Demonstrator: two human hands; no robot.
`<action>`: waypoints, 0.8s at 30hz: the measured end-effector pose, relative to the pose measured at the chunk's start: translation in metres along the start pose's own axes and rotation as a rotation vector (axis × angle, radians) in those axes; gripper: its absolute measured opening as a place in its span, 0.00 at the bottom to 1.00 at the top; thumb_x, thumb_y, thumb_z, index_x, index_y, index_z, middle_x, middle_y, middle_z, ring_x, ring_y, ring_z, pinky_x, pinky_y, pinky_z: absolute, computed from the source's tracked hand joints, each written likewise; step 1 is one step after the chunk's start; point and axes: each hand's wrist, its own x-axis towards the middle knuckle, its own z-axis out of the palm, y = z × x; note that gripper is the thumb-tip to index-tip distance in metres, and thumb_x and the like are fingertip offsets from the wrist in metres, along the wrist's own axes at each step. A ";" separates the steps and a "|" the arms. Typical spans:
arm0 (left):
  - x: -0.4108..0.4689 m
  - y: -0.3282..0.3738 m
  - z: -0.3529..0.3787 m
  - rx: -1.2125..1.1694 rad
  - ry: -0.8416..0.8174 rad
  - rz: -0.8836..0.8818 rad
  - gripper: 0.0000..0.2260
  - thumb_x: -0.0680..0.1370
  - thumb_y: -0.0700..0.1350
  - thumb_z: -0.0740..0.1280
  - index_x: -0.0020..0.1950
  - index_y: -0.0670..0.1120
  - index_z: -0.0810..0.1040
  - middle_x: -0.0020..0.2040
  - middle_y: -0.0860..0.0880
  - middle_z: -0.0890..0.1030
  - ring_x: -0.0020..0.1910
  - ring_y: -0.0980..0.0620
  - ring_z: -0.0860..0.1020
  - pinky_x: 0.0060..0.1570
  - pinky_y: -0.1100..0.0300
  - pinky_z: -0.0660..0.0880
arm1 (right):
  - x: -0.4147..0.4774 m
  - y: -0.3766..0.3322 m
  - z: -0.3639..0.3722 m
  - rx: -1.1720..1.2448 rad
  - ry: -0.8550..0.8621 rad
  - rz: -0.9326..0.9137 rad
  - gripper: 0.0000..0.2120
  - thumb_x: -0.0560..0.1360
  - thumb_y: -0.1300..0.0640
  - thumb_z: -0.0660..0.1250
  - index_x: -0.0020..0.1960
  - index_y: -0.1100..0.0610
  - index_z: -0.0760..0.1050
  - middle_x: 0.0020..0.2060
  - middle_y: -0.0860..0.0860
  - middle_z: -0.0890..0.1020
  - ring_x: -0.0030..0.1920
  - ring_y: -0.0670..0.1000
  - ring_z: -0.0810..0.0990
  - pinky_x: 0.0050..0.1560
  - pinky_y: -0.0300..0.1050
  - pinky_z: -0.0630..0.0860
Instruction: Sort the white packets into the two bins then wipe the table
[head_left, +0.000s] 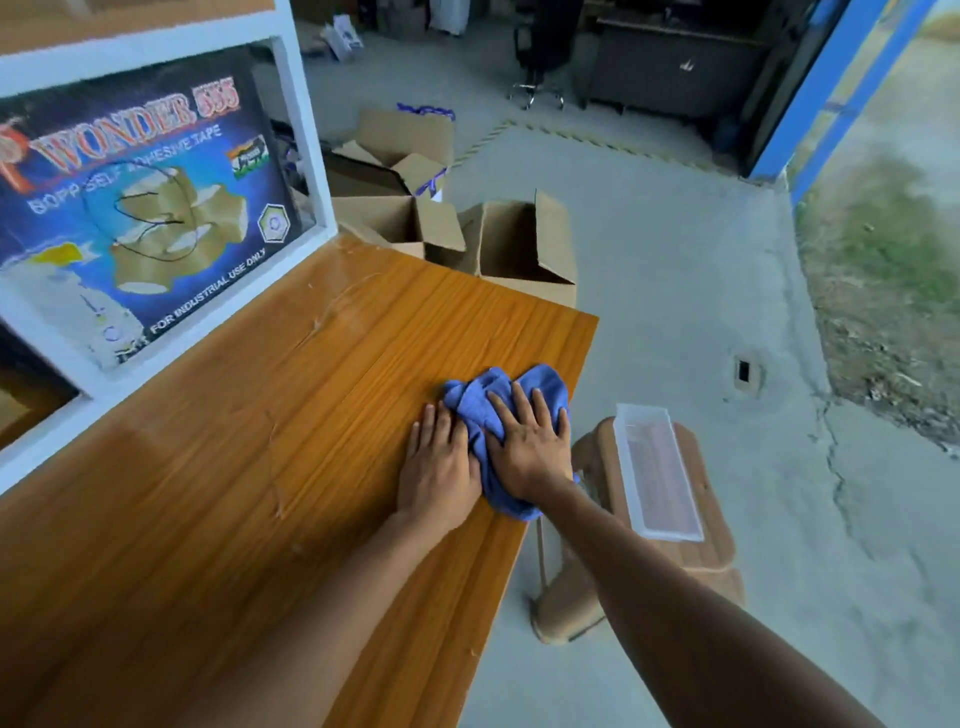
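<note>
**A:** Hands, quick?

**B:** Both open and flat. The right hand (530, 449) is palm down on the cloth (498, 389), fingers straight and slightly spread. It presses the cloth onto the table (234, 493) and isn't gripping it.

**A:** Left?

**B:** The left hand (439, 470) is palm down too, fingers straight and close together, on bare wood just beside the right hand. Its inner edge touches the cloth. The thumb is hidden there, so I can't tell if it's tucked under.

**A:** Arms?

**B:** Both forearms are bare and reach forward, nearly straight. The right one comes in from the lower right over the table's edge. The left one lies low along the tabletop.

**A:** Where's the cloth?

**B:** It's blue and bunched up, at the table's right end near the edge. Most of it sticks out past the right hand's fingertips, and a bit shows below the wrist.

**A:** Bins?

**B:** One clear bin (623, 467) sits on a stool (711, 545) just off the table's right edge, lower than the tabletop. I can't make out what's in it.

**A:** Anything else?

**B:** A tape carton (135, 208) stands in a white shelf at the table's far left. Open boxes (514, 249) sit on the floor past the far end.
</note>
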 end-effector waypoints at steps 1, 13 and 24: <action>0.018 0.009 0.003 -0.010 -0.012 0.019 0.27 0.74 0.49 0.49 0.68 0.39 0.72 0.71 0.37 0.70 0.72 0.39 0.65 0.71 0.43 0.61 | 0.011 0.011 -0.001 0.053 0.020 0.025 0.26 0.80 0.40 0.47 0.77 0.42 0.50 0.78 0.47 0.48 0.78 0.53 0.43 0.75 0.62 0.46; 0.205 0.112 0.036 -0.021 -0.080 0.114 0.33 0.78 0.63 0.48 0.78 0.47 0.55 0.79 0.44 0.53 0.78 0.47 0.49 0.76 0.49 0.48 | 0.091 0.214 -0.016 0.498 0.362 0.495 0.16 0.77 0.56 0.57 0.62 0.58 0.72 0.53 0.60 0.78 0.53 0.63 0.76 0.44 0.48 0.66; 0.217 0.110 0.049 0.079 -0.033 0.118 0.33 0.77 0.65 0.53 0.78 0.51 0.56 0.79 0.49 0.51 0.78 0.51 0.48 0.74 0.54 0.45 | 0.093 0.339 0.089 0.209 -0.211 0.518 0.29 0.74 0.44 0.64 0.70 0.57 0.66 0.66 0.59 0.71 0.63 0.64 0.70 0.62 0.55 0.69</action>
